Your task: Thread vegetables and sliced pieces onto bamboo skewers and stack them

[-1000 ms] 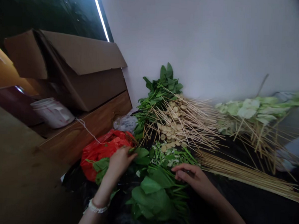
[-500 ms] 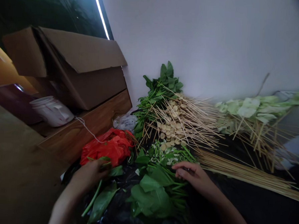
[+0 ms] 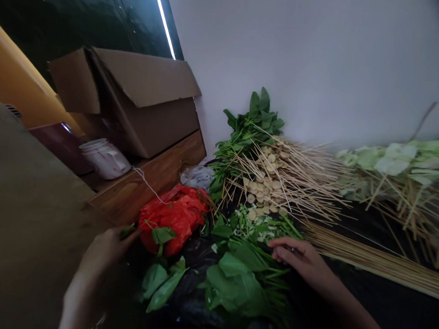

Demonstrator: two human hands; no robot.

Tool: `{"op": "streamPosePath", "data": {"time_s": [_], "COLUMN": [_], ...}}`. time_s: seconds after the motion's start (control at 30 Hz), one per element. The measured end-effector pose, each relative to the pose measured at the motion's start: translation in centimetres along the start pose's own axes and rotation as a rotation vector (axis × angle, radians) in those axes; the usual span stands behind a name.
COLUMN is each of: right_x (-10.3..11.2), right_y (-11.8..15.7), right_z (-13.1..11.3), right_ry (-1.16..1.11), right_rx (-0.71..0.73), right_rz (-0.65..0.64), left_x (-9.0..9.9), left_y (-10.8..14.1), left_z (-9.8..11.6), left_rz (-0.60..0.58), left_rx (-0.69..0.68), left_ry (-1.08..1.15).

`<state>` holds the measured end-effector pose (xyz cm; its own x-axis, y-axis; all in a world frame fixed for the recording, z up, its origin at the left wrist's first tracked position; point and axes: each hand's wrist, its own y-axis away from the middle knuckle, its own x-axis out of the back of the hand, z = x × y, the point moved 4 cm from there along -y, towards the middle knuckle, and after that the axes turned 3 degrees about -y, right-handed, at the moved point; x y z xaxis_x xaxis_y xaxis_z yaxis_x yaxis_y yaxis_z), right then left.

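Observation:
My left hand is closed beside the red plastic bag, with a bit of green leaf showing at its fingers. Loose green leaves lie to its right on black plastic. My right hand hovers by the stems of a leafy green pile, thumb and fingers curled close together; whatever they may hold is too small to name. Behind that pile are chopped green and white bits.
Skewered pale slices and leafy bunches stand against the wall. Bare skewers lie at right, below skewered pale green leaves. A cardboard box and white jar sit at left.
My left hand has moved left, away from the leaves, and leaves now lie in front of the red bag. The whole view has shifted, while my right hand stays beside the leafy pile.

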<state>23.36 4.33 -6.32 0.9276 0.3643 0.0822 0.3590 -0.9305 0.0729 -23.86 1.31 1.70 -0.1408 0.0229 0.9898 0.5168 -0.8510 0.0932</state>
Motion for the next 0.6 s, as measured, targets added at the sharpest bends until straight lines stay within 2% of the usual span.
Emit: {"op": "streamPosePath", "data": {"time_s": [0.1,0.17,0.3,0.47,0.6], "right_x": [-0.2,-0.2,-0.1,-0.1,0.0], "right_y": [0.1,0.0,-0.1,-0.2,-0.1], "right_z": [-0.1,-0.1,0.1,0.2,0.0], "right_ry": [0.022,0.028,0.027,0.039,0.048], "right_rx": [-0.016,-0.017,0.003,-0.007,-0.012], "right_rz": [-0.021,-0.027,-0.017,-0.024,-0.01], "left_x": [-0.2,-1.1,-2.3,-1.5,-2.1], "left_y": [-1.9,-3.1,-4.3,-3.7,-3.3], "left_z": [1.0,1.8,1.8,1.0,1.1], "left_rz": [0.142,0.129,0.077,0.159,0.107], "left_rx": [0.181,0.224,0.187,0.123,0.131], "left_ry": [-0.07,-0.077,-0.033,0.037,0.019]}}
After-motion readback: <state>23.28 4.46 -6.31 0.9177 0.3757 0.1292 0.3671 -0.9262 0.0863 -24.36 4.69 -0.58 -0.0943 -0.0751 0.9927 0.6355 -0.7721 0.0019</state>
